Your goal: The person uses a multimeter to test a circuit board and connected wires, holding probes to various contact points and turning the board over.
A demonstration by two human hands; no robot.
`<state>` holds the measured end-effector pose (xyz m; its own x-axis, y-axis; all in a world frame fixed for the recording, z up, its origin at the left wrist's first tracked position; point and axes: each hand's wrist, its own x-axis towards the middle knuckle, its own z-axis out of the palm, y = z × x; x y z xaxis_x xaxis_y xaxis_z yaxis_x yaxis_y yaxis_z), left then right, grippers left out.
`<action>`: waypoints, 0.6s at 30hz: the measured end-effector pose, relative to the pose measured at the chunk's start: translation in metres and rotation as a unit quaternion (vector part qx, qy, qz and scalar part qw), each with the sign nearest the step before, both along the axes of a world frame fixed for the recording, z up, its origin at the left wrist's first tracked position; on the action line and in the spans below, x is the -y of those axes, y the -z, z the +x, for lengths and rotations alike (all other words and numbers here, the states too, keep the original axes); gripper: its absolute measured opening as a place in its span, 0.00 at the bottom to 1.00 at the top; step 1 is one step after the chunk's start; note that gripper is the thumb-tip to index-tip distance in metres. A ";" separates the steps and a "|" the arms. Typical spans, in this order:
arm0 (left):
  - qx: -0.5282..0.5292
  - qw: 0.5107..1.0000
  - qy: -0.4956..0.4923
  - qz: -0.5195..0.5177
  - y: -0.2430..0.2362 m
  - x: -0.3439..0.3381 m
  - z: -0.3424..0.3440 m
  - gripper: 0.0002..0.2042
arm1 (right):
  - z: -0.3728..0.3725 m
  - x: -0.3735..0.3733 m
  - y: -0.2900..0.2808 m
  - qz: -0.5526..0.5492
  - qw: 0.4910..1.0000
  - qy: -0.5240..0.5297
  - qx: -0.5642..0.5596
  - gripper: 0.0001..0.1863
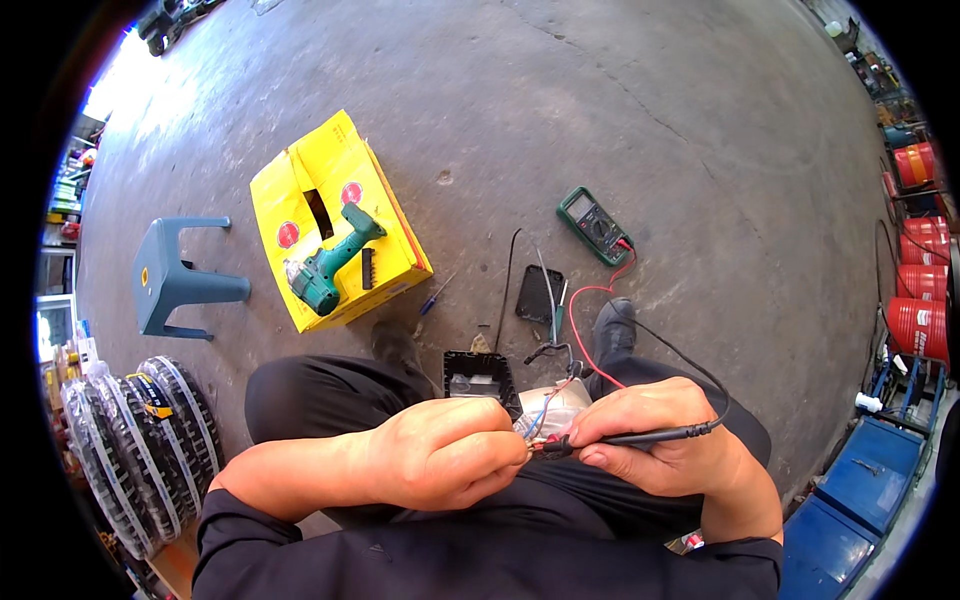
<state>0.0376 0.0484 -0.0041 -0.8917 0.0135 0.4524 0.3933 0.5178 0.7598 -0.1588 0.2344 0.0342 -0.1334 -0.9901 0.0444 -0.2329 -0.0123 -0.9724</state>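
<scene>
My right hand [660, 430] is closed around a black test probe [655, 436], its tip pointing left toward my other hand. Close to that tip, the fingers of my left hand [445, 455] are pinched; what they hold is mostly hidden. Thin blue and red wires [543, 412] come down to the meeting point of both hands, beside a clear plastic-wrapped bundle [562, 402]. From a green multimeter [596, 225] on the floor, a red lead [573, 318] runs behind my right hand, and a black lead curves to the probe. An open black case [478, 372] sits between my legs.
A black cover [541, 293] and a screwdriver [560, 310] lie ahead. A green cordless power tool [335, 262] rests on a yellow box [290, 185]. Left are a blue stool [165, 275] and wrapped tyres [130, 450]; right, red drums [918, 325] and a blue cabinet [870, 470].
</scene>
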 end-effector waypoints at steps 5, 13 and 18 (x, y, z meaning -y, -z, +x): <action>0.002 1.000 -0.009 0.020 0.001 -0.003 0.001 0.11 | 0.000 -0.001 -0.001 0.002 1.000 -0.004 -0.009 0.09; -0.006 1.000 -0.010 0.013 0.002 -0.003 0.001 0.11 | 0.001 0.002 -0.001 -0.010 1.000 -0.004 -0.011 0.09; -0.003 1.000 -0.009 0.009 0.002 -0.003 0.002 0.12 | 0.001 0.001 0.000 -0.014 1.000 -0.005 -0.015 0.09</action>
